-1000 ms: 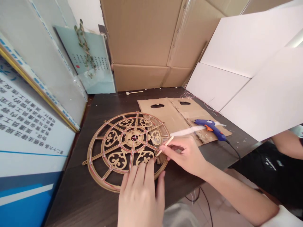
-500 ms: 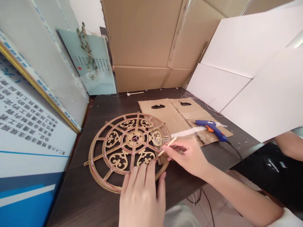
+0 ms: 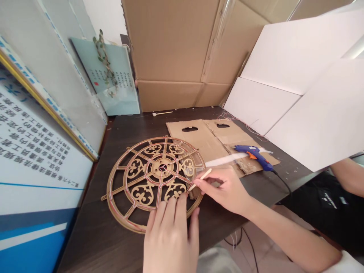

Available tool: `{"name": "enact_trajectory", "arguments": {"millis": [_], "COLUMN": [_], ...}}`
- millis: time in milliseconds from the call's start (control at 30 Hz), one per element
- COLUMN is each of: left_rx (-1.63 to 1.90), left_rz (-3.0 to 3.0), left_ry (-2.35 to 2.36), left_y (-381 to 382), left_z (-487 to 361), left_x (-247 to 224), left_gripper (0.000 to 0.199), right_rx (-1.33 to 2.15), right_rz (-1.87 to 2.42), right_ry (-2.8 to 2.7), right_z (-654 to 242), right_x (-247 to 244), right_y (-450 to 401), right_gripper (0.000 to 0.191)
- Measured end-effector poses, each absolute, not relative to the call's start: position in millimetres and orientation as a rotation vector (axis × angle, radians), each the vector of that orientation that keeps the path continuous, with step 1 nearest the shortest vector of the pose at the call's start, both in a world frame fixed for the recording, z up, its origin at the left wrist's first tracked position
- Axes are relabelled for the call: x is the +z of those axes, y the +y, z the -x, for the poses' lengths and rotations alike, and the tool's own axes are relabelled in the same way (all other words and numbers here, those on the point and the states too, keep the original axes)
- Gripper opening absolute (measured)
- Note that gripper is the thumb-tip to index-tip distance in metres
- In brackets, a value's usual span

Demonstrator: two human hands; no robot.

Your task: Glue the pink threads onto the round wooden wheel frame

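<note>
A round golden-brown openwork frame point(image 3: 156, 167) with spokes and scroll ornaments lies flat on the dark table. Thin red and white wires run along its rings and spokes. Across its near edge rests my left hand point(image 3: 170, 239), palm down, fingers stretched out over the rim. My right hand point(image 3: 227, 189) pinches a thin pale wooden stick point(image 3: 206, 174) between thumb and fingers at the frame's right side. The stick slants down to the left, its lower tip at a spoke close to the outer ring. Whether that tip presses on a wire I cannot tell.
Behind the frame lies a cardboard sheet point(image 3: 196, 140) with a blue glue gun point(image 3: 253, 154) on it. A small white-ended stick point(image 3: 162, 113) is farther back. Cardboard and white panels point(image 3: 267, 102) stand around the table. Another person's arm point(image 3: 348, 176) shows at the right.
The stick's upper end has dipped slightly, and my right hand has shifted a little with it. My left hand and the frame have stayed in place.
</note>
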State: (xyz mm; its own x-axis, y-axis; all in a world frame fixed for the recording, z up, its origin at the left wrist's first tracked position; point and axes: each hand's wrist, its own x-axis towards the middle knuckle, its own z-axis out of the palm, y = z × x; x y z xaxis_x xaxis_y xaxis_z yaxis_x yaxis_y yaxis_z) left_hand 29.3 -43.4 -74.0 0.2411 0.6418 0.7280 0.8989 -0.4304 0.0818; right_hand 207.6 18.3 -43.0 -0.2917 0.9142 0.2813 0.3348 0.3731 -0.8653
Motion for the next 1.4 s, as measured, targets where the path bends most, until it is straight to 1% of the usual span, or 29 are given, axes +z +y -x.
{"name": "enact_trajectory", "arguments": {"millis": [200, 700, 767, 900, 1033, 1400], "left_rx": [-1.017, -1.031, -1.018, -1.010, -1.008, -1.018], "left_rz": [2.162, 2.175, 2.165, 2.165, 2.173, 2.200], "left_ry": [-1.411, -1.435, -1.430, -1.430, -1.427, -1.417], "left_y": [-43.5, -43.7, -44.1, -44.8, -44.9, -44.2], "left_z": [-29.8, -30.4, -30.1, -29.8, -30.1, -29.3], "left_x": [-74.9, -77.1, -77.3, -77.9, -76.4, -78.0], "left_gripper": [0.022, 0.022, 0.023, 0.023, 0.023, 0.020], "right_rx": [0.840, 0.829, 0.865, 0.986, 1.031, 1.013], "right_rz": [1.089, 1.125, 1.145, 1.190, 1.203, 1.211], "right_ry": [-1.835, -1.839, -1.828, -1.786, -1.765, -1.784], "right_z": [-207.1, -209.1, -208.7, -208.1, -207.4, -208.8], "right_x": [-43.9, -45.6, -45.0, -43.2, -42.3, -47.1], "right_y": [18.9, 20.1, 21.0, 22.9, 24.5, 25.2], "right_gripper": [0.021, 0.022, 0.026, 0.043, 0.049, 0.043]}}
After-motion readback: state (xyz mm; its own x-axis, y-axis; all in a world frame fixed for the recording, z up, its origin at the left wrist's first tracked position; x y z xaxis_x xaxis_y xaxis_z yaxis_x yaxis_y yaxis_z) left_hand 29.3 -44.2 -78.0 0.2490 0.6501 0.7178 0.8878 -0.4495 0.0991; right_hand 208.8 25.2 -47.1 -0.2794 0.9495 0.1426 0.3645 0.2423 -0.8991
